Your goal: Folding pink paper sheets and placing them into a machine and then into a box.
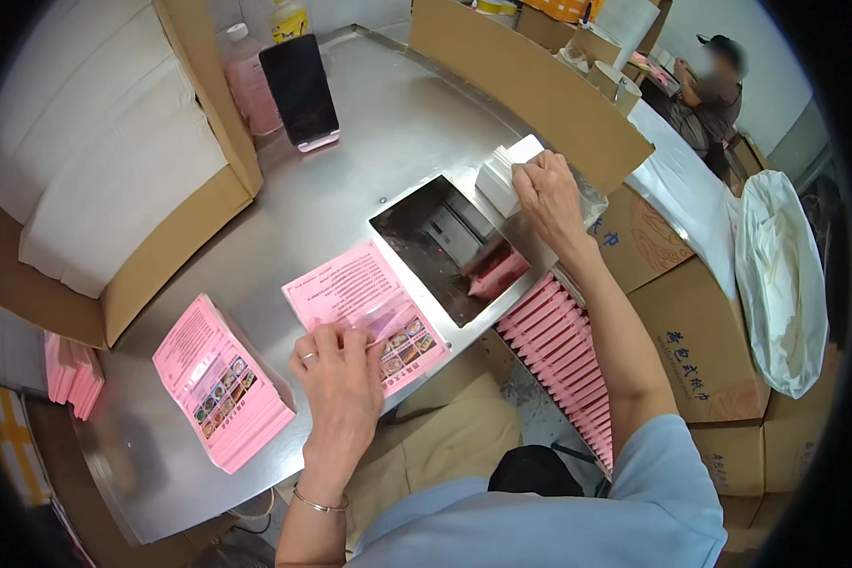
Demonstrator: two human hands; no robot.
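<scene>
Near the table's front edge lies a flat pink printed packet (346,284) with food pictures and a clear film part. My left hand (339,383) is over its lower left side, fingers bent and closed at the film. To the left rests a thick stack of the same pink packets (220,379). At the right, beyond the table opening, stands a small stack of white folded tissues (498,185). My right hand (551,199) is closed at its right edge, pinching the tissues; the fingertips are partly hidden.
A rectangular opening (412,222) sits in the metal table (350,199). Below right, a box holds rows of filled pink packets (568,369). A phone (299,90) stands at the back, beside a carton of white tissues (114,142). Cartons (701,350) line the right; a person (715,99) sits beyond.
</scene>
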